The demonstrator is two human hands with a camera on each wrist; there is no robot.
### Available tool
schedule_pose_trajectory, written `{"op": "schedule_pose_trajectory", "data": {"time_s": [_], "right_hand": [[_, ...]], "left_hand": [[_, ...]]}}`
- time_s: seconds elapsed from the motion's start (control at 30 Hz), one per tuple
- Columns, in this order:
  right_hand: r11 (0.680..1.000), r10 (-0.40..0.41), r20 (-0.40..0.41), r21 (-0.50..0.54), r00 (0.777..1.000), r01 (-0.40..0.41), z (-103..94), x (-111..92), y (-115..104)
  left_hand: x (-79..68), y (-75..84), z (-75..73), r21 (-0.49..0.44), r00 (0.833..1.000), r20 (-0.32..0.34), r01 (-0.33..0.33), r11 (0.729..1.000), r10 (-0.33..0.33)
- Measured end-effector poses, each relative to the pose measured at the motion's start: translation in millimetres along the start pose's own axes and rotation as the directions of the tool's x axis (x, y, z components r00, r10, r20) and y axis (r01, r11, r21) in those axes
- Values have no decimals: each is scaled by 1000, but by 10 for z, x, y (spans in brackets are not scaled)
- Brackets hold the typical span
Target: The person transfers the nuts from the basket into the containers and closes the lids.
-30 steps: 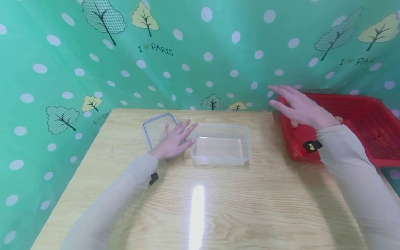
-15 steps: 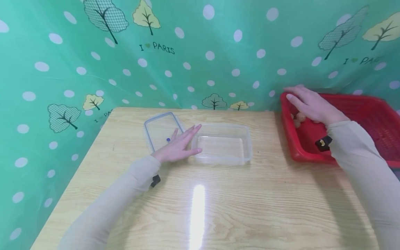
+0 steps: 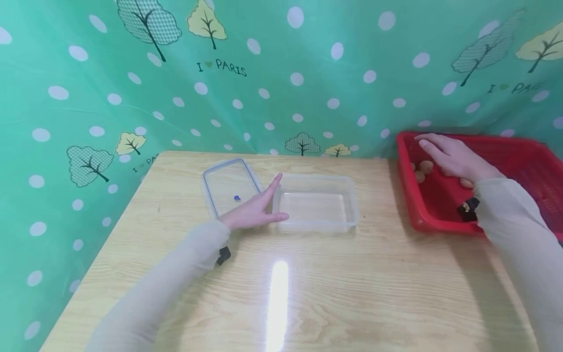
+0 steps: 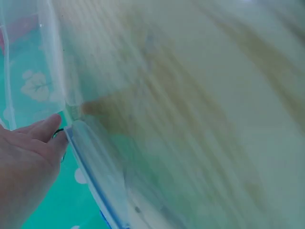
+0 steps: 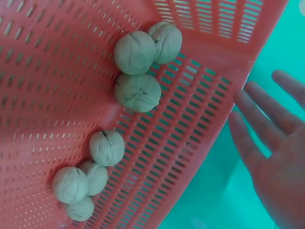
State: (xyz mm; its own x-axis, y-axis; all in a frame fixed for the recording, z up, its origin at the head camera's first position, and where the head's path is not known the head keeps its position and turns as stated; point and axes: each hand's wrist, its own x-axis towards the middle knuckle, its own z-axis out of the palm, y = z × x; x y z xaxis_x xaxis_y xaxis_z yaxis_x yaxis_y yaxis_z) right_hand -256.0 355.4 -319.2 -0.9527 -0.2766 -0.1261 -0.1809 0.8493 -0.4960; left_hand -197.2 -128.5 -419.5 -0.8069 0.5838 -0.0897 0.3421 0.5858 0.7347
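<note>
— Where are the walnuts?
— In the basket, near the right hand, its fingers extended, holding nothing.
— And the left hand?
— Spread, empty, at the box's left end; whether touching, I can't tell.

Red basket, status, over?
Right hand at red basket, holding nothing. Left hand spread beside clear container. Walnuts loose in basket, nothing covering them in right wrist view.

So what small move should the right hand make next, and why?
Probably lower the right hand and curl its fingers around one of the nuts. It is at the red basket, fingers extended, holding nothing; the nuts lie inside that basket, while none shows in the clear container, with the left hand at its left edge.
</note>
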Motion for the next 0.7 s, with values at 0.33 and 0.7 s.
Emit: {"op": "schedule_pose_trajectory", "data": {"time_s": [0.33,0.7], "right_hand": [[1000,-5,58,14,998,4,13,-20,191],[996,10,105,87,994,-19,71,43,380]], "left_hand": [[24,30,-50,38,999,26,32,999,-33],[28,62,-101,36,997,60,40,999,-42]]}}
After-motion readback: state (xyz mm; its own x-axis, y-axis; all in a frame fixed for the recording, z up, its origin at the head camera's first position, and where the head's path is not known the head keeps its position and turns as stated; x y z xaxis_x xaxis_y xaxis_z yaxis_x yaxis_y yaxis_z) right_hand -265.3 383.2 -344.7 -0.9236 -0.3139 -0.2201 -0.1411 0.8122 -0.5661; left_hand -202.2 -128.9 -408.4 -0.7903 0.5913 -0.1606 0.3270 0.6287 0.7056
